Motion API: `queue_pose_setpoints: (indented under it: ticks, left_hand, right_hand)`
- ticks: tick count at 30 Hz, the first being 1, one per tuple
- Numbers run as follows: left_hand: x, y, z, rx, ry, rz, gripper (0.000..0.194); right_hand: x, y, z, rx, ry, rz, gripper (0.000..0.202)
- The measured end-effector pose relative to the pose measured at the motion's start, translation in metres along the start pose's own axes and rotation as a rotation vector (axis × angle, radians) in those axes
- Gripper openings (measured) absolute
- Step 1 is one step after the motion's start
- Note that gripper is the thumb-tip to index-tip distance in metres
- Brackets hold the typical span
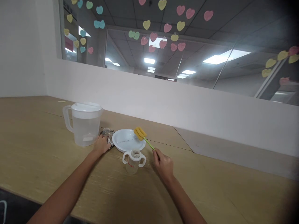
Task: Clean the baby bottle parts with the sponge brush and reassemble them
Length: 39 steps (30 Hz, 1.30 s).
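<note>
My right hand (164, 164) is closed round the thin green handle of a yellow sponge bottle brush (140, 133). The sponge head is held over the right rim of a white plate (121, 148). In front of the plate a clear baby bottle (132, 165) stands upright, lidless, with two white side handles. My left hand (102, 144) reaches to a small dark tray (113, 147) left of the plate. Its fingers are bent together at the small parts there, and what they grip is too small to make out. A clear dome-shaped cap (106, 131) sits on that tray.
A large translucent lidded pitcher (86, 127) with liquid inside stands just left of my left hand. The wooden table (205, 189) runs back to a white wall (151, 96) below a window with heart-shaped notes. A small flat pale piece (61, 101) lies at the far left.
</note>
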<state>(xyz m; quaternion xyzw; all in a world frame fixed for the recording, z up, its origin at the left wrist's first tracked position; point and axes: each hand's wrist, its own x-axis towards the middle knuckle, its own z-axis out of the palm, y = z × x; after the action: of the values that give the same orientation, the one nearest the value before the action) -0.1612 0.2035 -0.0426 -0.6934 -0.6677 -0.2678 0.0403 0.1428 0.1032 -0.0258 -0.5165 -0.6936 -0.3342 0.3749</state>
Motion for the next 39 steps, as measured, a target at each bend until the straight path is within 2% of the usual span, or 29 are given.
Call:
queue_pose_setpoints:
  ticks: [4, 7, 9, 11, 13, 15, 16, 18, 22, 26, 29, 32, 35, 39]
  left_hand:
    - [-0.001, 0.007, -0.01, -0.008, 0.05, -0.03, 0.045]
    - [-0.002, 0.013, -0.024, -0.104, 0.268, -0.022, 0.042]
    - [-0.005, 0.018, -0.034, -0.237, 0.431, 0.058, 0.036]
    - [-0.011, 0.024, -0.04, -0.401, 0.494, 0.262, 0.032]
    - [-0.018, 0.034, -0.042, -0.53, 0.427, 0.562, 0.035]
    - [-0.026, 0.048, -0.04, -0.577, 0.285, 0.828, 0.048]
    - [-0.031, 0.055, -0.039, -0.573, 0.213, 0.907, 0.058]
    - [-0.038, 0.068, -0.035, -0.531, 0.123, 0.955, 0.074]
    - [-0.048, 0.08, -0.029, -0.499, 0.124, 0.906, 0.075]
    - [-0.051, 0.079, -0.032, -0.673, 0.187, 0.831, 0.084]
    - [-0.049, 0.077, -0.038, -0.792, 0.415, 0.686, 0.087]
    - [-0.042, 0.074, -0.041, -0.748, 0.668, 0.523, 0.075]
    - [-0.034, 0.07, -0.039, -0.663, 0.767, 0.402, 0.058]
    - [-0.028, 0.065, -0.033, -0.644, 0.674, 0.323, 0.049]
  right_hand:
    - [0.0, 0.001, 0.001, -0.001, 0.007, 0.001, 0.043]
    - [0.0, 0.001, 0.001, -0.004, 0.016, 0.0, 0.042]
    - [0.001, 0.0, 0.001, -0.005, 0.024, -0.014, 0.043]
    - [0.001, 0.0, 0.001, -0.003, 0.021, -0.025, 0.044]
    - [0.001, -0.001, 0.0, 0.0, 0.011, -0.024, 0.044]
    - [0.0, -0.001, 0.0, 0.005, 0.009, -0.015, 0.044]
    - [0.0, 0.0, 0.0, 0.006, 0.004, -0.011, 0.043]
    - [-0.001, 0.001, 0.001, 0.003, 0.0, -0.008, 0.043]
    - [-0.002, 0.003, 0.004, -0.007, 0.013, -0.02, 0.043]
    - [-0.001, 0.003, 0.002, 0.008, 0.003, 0.007, 0.044]
    - [0.0, 0.0, -0.002, 0.078, -0.005, 0.117, 0.044]
    - [0.0, -0.003, -0.006, 0.182, 0.037, 0.185, 0.041]
    - [0.0, -0.008, -0.01, 0.309, 0.108, 0.045, 0.029]
    - [0.0, -0.014, -0.013, 0.406, 0.107, -0.29, 0.022]
